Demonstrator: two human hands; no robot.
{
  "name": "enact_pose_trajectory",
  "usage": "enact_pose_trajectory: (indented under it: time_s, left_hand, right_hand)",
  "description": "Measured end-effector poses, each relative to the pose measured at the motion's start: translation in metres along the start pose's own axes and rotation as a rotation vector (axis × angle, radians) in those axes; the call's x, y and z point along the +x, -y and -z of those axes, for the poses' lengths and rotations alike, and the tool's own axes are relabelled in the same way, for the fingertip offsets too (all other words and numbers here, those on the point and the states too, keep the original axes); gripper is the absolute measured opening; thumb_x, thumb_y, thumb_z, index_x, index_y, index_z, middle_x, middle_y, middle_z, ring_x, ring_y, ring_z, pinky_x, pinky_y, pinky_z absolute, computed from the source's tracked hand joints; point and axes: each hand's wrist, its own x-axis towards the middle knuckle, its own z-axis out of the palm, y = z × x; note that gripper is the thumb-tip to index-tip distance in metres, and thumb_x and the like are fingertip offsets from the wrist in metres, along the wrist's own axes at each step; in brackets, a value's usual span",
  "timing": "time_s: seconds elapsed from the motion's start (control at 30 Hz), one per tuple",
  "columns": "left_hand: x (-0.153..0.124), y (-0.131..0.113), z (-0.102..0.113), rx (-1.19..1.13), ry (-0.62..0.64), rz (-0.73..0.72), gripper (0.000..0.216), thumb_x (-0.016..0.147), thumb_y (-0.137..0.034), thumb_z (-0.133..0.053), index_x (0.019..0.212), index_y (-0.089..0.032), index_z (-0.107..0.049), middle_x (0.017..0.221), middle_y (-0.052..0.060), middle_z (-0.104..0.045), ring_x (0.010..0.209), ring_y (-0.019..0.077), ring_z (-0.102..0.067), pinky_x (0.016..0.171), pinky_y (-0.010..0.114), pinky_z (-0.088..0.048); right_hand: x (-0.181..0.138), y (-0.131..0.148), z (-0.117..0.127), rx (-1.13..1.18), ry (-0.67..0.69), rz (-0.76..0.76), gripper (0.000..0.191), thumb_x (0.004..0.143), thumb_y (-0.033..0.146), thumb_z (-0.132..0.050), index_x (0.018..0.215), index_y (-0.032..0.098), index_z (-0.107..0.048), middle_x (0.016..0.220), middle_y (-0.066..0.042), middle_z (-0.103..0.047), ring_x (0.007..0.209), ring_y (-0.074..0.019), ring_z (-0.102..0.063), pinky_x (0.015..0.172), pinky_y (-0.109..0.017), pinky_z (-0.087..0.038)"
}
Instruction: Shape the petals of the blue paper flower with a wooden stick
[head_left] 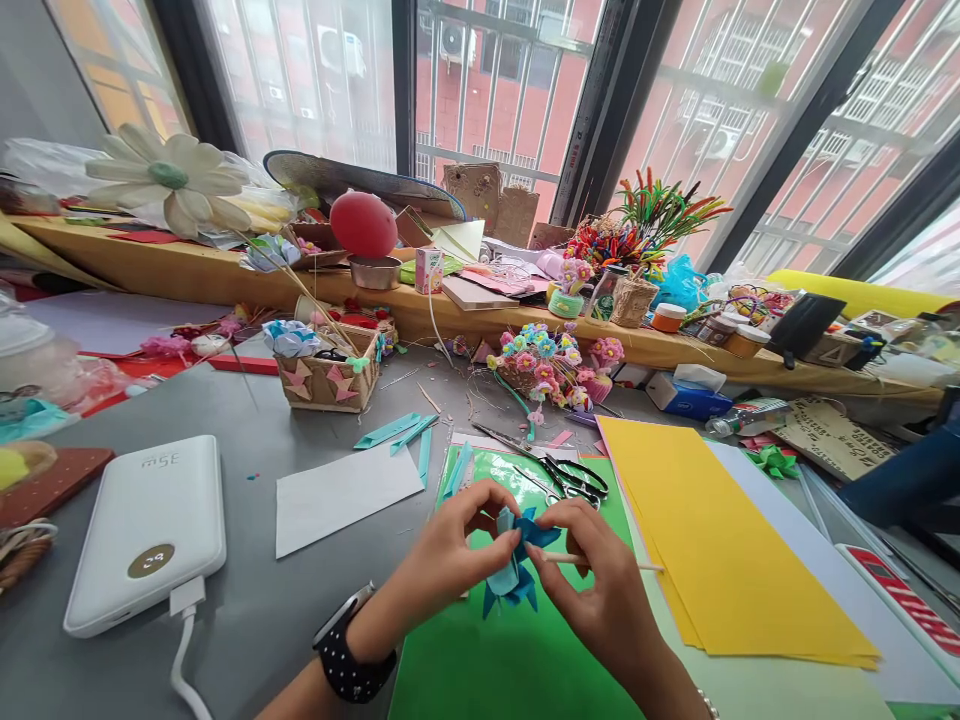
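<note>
Over a green sheet, both hands meet at a blue folded-paper flower with lighter and darker petals. My left hand, a watch on its wrist, pinches the flower between thumb and fingers from the left. Opposite it, my right hand pinches a darker blue petal at the flower's right side. A thin pale stick runs through the right hand's fingers and sticks out to the right. Black-handled scissors lie just beyond the hands. Light blue folded paper strips rest to the far left.
White paper and a cabled power bank lie left. Yellow sheets spread to the right. Behind stand a cardboard box, crocheted-looking flowers and a cluttered ledge beneath the windows.
</note>
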Motion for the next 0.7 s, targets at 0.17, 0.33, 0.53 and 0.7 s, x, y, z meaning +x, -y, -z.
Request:
enact_pose_trajectory:
  time_s: [0.17, 0.33, 0.53, 0.7]
  left_hand:
    - [0.003, 0.004, -0.002, -0.233, 0.062, 0.137, 0.021, 0.068, -0.032, -0.06, 0.077, -0.016, -0.05, 0.058, -0.008, -0.032, 0.051, 0.007, -0.031, 0.046, 0.019, -0.027]
    - [0.002, 0.005, -0.001, -0.27, 0.13, 0.16, 0.019, 0.069, -0.029, -0.061, 0.079, -0.016, -0.05, 0.057, -0.009, -0.038, 0.047, 0.0054, -0.032, 0.045, 0.018, -0.027]
    - [-0.001, -0.003, -0.001, -0.176, 0.094, 0.103, 0.01, 0.068, -0.016, -0.056, 0.077, -0.016, -0.051, 0.066, -0.005, -0.045, 0.052, 0.0061, -0.039, 0.047, 0.018, -0.033]
    - [-0.002, -0.005, -0.006, -0.079, 0.024, 0.038, 0.01, 0.066, -0.011, -0.052, 0.075, -0.016, -0.051, 0.073, -0.002, -0.048, 0.065, 0.01, -0.047, 0.056, 0.021, -0.041]
  right_hand:
    - [0.003, 0.002, 0.005, 0.106, 0.125, -0.17, 0.005, 0.076, 0.021, -0.051, 0.08, 0.019, -0.051, 0.066, 0.003, -0.047, 0.049, -0.0092, -0.038, 0.043, -0.02, -0.03]
    - [0.003, 0.002, 0.005, 0.181, 0.138, -0.248, 0.006, 0.071, 0.017, -0.051, 0.076, 0.018, -0.051, 0.063, 0.004, -0.045, 0.048, -0.0077, -0.036, 0.042, -0.018, -0.028]
    - [0.004, 0.002, 0.005, 0.197, 0.127, -0.235, 0.009, 0.068, 0.015, -0.05, 0.077, 0.018, -0.053, 0.063, 0.003, -0.046, 0.046, -0.0072, -0.036, 0.041, -0.018, -0.028]
    - [0.003, 0.002, 0.003, 0.195, 0.103, -0.225, 0.008, 0.068, 0.015, -0.049, 0.075, 0.018, -0.051, 0.06, 0.005, -0.042, 0.046, -0.0073, -0.035, 0.04, -0.018, -0.027]
